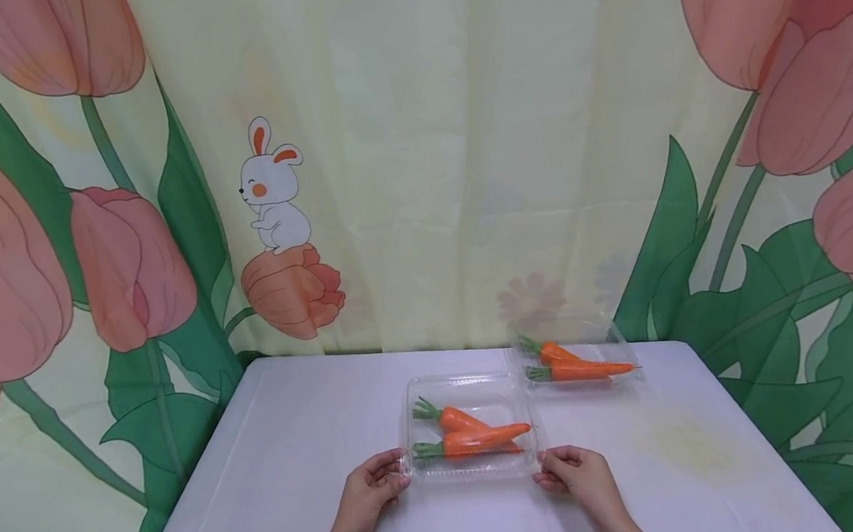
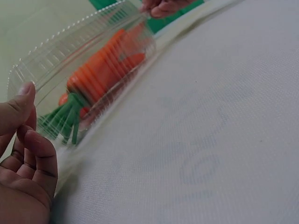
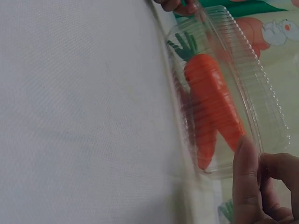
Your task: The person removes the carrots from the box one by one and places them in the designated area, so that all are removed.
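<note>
A clear plastic clamshell box point(image 1: 475, 468) with a ribbed edge is on the white-covered table, its lid down. Inside lie orange carrots point(image 1: 485, 439) with short green tops, crossing one another. My left hand point(image 1: 372, 492) pinches the front left corner of the box between thumb and fingers. At the front right corner, my right hand point(image 1: 574, 478) does the same, its thumb point(image 3: 246, 172) against the rim in the right wrist view. The left wrist view shows the left thumb point(image 2: 23, 100) on the box's edge, close to the green tops point(image 2: 70, 114).
A second clear box point(image 1: 578, 333) with more carrots point(image 1: 581, 369) sits at the back right of the table point(image 1: 290, 444), close to the near box's far corner. Behind the table hangs a curtain point(image 1: 419, 175) printed with tulips and a white rabbit.
</note>
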Demonstrator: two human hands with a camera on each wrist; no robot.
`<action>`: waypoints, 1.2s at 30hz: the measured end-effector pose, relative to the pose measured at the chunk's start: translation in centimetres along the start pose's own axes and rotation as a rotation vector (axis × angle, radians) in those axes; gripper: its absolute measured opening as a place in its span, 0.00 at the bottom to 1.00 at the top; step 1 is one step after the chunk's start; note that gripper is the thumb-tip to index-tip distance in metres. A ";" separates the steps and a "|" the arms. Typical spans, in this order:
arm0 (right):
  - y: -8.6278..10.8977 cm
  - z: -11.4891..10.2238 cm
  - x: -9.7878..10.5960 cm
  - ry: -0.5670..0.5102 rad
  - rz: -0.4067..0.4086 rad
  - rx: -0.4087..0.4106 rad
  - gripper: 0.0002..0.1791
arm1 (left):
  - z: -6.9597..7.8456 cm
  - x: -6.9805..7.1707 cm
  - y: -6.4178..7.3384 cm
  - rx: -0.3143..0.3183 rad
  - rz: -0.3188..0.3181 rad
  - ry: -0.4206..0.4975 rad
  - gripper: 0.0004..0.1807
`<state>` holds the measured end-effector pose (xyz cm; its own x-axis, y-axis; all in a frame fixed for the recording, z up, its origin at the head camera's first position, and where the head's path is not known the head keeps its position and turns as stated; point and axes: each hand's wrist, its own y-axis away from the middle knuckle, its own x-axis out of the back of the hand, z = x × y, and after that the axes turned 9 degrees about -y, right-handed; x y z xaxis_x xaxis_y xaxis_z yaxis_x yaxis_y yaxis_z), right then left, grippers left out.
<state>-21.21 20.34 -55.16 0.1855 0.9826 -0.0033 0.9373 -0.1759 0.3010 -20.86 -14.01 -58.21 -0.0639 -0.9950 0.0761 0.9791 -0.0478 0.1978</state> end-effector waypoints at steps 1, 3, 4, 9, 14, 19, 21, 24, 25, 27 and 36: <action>0.0 0.1 0.0 -0.005 0.003 0.000 0.13 | 0.0 0.0 0.0 -0.002 0.007 -0.005 0.29; 0.1 0.2 -0.1 -0.012 0.010 0.000 0.12 | -0.1 -0.1 0.1 -0.010 0.015 -0.008 0.28; 0.1 0.2 -0.1 -0.015 0.013 0.000 0.11 | -0.1 -0.1 0.1 -0.013 0.018 -0.007 0.28; 0.3 0.1 -0.3 -0.015 0.010 -0.004 0.11 | -0.3 -0.2 0.3 -0.040 0.052 -0.012 0.27; 0.5 0.0 -0.4 -0.012 0.007 0.000 0.11 | -0.4 -0.5 0.5 -0.039 0.089 -0.018 0.25; 0.3 0.1 -0.2 0.007 0.010 0.005 0.12 | -0.6 -0.9 0.6 -0.033 0.108 -0.007 0.23; 0.1 0.2 -0.1 0.019 0.011 0.008 0.13 | -0.6 -1.0 0.6 -0.031 0.112 -0.005 0.22; -0.1 0.2 -0.1 0.035 0.011 0.008 0.13 | -0.7 -1.1 0.6 -0.031 0.122 -0.013 0.19; -0.1 0.2 -0.1 0.039 0.012 0.007 0.13 | -0.7 -1.1 0.6 -0.031 0.127 -0.018 0.18; -0.2 0.2 -0.1 0.049 0.009 0.008 0.13 | -0.6 -1.2 0.6 -0.034 0.136 -0.027 0.17; 0.1 0.2 -0.2 0.013 0.024 0.010 0.17 | -0.2 -1.3 0.7 -0.018 0.138 -0.016 0.16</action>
<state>-21.08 20.12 -55.30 0.2036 0.9789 0.0165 0.9357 -0.1995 0.2910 -20.07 -12.76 -58.37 0.0689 -0.9908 0.1165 0.9821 0.0879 0.1667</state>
